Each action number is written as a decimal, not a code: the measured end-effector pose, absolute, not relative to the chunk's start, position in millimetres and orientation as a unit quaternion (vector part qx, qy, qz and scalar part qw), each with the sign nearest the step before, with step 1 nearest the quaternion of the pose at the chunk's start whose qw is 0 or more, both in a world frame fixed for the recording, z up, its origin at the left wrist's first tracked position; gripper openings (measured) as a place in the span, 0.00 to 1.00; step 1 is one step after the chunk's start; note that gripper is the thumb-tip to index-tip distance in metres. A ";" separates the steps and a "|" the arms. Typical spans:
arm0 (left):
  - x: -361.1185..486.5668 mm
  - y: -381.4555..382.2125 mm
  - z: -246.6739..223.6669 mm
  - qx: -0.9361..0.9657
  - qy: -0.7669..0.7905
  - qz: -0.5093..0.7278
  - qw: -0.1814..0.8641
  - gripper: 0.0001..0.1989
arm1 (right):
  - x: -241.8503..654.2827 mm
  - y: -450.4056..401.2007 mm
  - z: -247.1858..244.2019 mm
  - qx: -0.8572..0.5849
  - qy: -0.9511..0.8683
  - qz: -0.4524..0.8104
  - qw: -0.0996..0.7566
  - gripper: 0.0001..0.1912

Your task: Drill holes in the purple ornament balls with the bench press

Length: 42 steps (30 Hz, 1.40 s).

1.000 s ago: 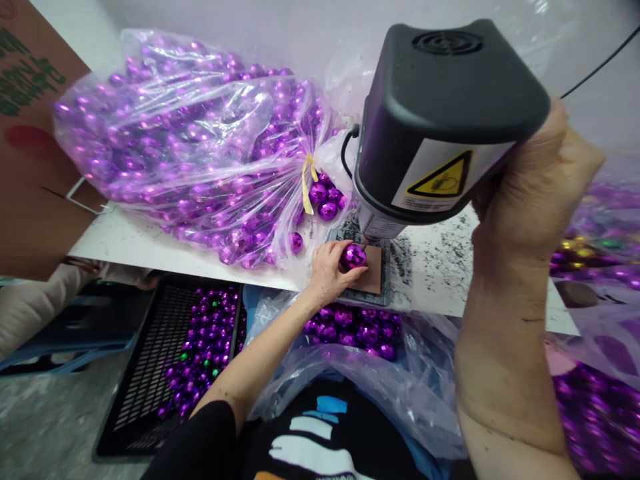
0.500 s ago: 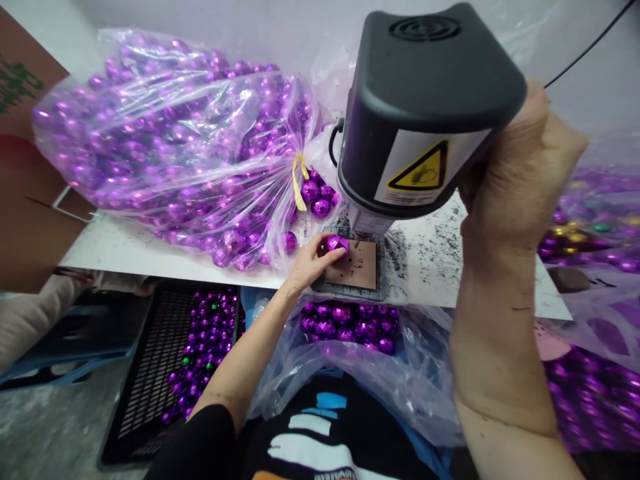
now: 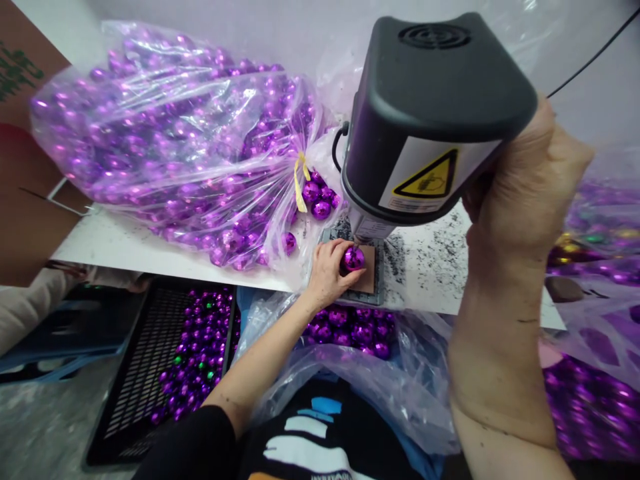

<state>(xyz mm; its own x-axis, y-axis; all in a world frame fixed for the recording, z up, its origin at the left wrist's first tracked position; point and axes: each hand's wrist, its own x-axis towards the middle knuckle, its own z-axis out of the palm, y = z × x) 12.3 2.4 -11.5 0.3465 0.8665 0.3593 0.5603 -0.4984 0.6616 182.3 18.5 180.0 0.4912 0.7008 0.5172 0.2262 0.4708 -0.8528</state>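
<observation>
Holding one purple ball (image 3: 353,258) in the fingers of my left hand (image 3: 327,272), I position it beneath the black machine (image 3: 440,113). Beside the machine, my right hand (image 3: 540,173) has hidden fingers; their state cannot be determined.

Head view: mounted on the person's head, directed forward and steeply down over the white counter (image 3: 435,287). Own shirt front (image 3: 370,427) enters at the bottom edge; pale wall (image 3: 280,33) fills the top. Black machine housing (image 3: 440,100) stands close to the lens, upper right of centre, seen from above. Right hand (image 3: 540,173) is also close; left hand (image 3: 327,272) sits farther off, near mid-frame. Floor (image 3: 40,427) shows lower left. Counter edge slopes down rightward across frame.
</observation>
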 end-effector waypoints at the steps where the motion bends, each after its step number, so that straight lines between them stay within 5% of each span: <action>1: 12.2 3.0 -13.4 0.794 0.441 0.353 0.225 0.25 | 184.7 19.1 179.7 -0.496 -0.475 0.174 0.706 0.25; 9: 9.4 6.0 -14.1 0.797 0.422 0.344 0.261 0.24 | 196.4 5.8 188.8 -0.513 -0.525 0.238 0.636 0.24; 15: 9.4 4.5 -16.3 0.794 0.434 0.338 0.257 0.25 | 177.9 -43.6 178.5 -0.639 -0.545 0.076 0.537 0.15; 21: 9.3 5.0 -15.6 0.795 0.428 0.336 0.269 0.24 | 157.4 -57.1 135.4 -0.626 -0.497 -0.036 0.599 0.14; 27: 9.3 4.4 -12.0 0.789 0.425 0.346 0.279 0.23 | 162.0 -45.4 99.1 -0.515 -0.537 -0.069 0.664 0.02; 42: 9.3 4.0 -18.0 0.801 0.415 0.357 0.241 0.24 | 151.3 -29.3 70.1 -0.457 -0.489 -0.131 0.731 0.03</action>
<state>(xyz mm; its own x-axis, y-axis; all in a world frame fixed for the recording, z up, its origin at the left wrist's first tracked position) 9.3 4.0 -18.0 0.4002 0.8378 0.3715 0.4937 -0.5386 0.6828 151.3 -29.3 70.1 0.4867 0.2551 0.8355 0.6390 0.5482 -0.5396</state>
